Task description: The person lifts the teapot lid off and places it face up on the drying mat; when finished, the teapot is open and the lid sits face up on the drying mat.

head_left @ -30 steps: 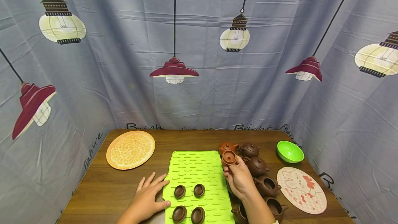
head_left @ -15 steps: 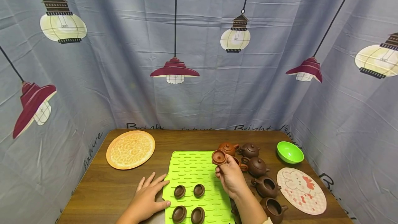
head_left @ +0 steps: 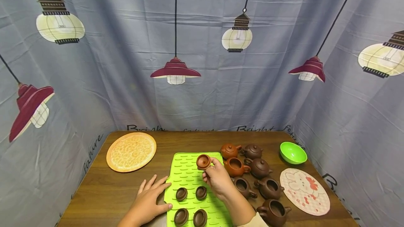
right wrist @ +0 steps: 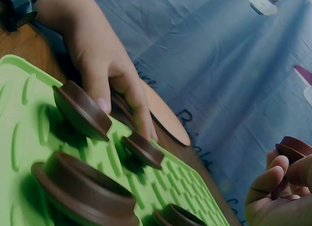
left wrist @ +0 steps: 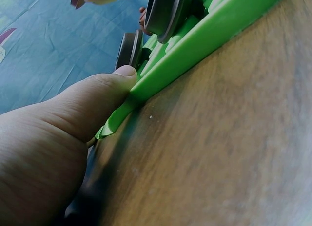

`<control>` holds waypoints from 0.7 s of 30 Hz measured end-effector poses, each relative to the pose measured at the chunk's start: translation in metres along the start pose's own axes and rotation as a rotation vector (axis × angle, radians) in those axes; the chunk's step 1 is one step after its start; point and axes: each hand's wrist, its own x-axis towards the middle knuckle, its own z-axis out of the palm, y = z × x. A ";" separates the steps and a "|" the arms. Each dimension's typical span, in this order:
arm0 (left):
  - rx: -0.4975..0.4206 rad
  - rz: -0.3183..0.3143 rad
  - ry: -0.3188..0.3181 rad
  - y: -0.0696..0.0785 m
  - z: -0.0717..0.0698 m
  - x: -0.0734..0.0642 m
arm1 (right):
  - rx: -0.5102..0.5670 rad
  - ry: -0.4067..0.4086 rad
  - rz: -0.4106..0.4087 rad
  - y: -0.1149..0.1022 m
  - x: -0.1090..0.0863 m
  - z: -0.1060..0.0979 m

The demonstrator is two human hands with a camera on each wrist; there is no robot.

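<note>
My right hand [head_left: 217, 179] pinches a reddish-brown teapot lid [head_left: 203, 162] above the far part of the green mat [head_left: 183, 167]. The lid's hollow underside faces me. In the right wrist view, the right hand [right wrist: 278, 189] and part of the lid [right wrist: 294, 147] show at the right edge. My left hand [head_left: 146, 200] lies with spread fingers at the mat's left edge; in the left wrist view its thumb [left wrist: 105, 87] touches the mat's rim. Several dark brown lids, such as the near-left lid [head_left: 181, 217], lie upside down on the mat.
Right of the mat stand several teapots: a lidless orange teapot [head_left: 235, 166], a lidded orange teapot [head_left: 229, 151], a lidded dark teapot [head_left: 260, 168] and lidless dark ones. Beyond are a green bowl [head_left: 293, 153] and a rabbit placemat [head_left: 304, 192]. A round yellow placemat [head_left: 130, 151] lies back left.
My right hand has carried the reddish-brown lid leftward from beside the teapots to over the mat, uncovering the lidless orange teapot. The left hand has stayed in place.
</note>
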 end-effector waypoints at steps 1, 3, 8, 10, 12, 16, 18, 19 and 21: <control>0.004 -0.001 0.004 0.000 0.000 0.000 | -0.004 -0.002 0.001 0.000 0.001 0.003; 0.015 0.001 0.013 0.000 -0.001 0.001 | -0.007 -0.009 0.001 0.001 0.004 0.010; 0.025 -0.001 0.020 0.000 -0.002 0.001 | -0.026 -0.046 0.006 0.005 0.010 0.025; 0.028 -0.004 0.016 0.001 -0.002 0.002 | -0.042 -0.055 0.019 0.007 0.013 0.029; 0.031 -0.006 0.013 0.001 -0.003 0.002 | -0.062 -0.056 0.030 0.008 0.016 0.033; 0.030 -0.012 0.012 0.002 -0.002 0.001 | -0.097 -0.055 0.054 0.012 0.022 0.038; 0.026 -0.010 0.009 0.002 -0.002 0.001 | -0.122 -0.053 0.064 0.014 0.024 0.041; 0.025 -0.008 0.007 0.002 -0.002 0.001 | -0.137 -0.049 0.074 0.016 0.025 0.042; 0.021 -0.002 0.004 0.002 -0.001 0.001 | -0.183 -0.031 0.086 0.022 0.024 0.043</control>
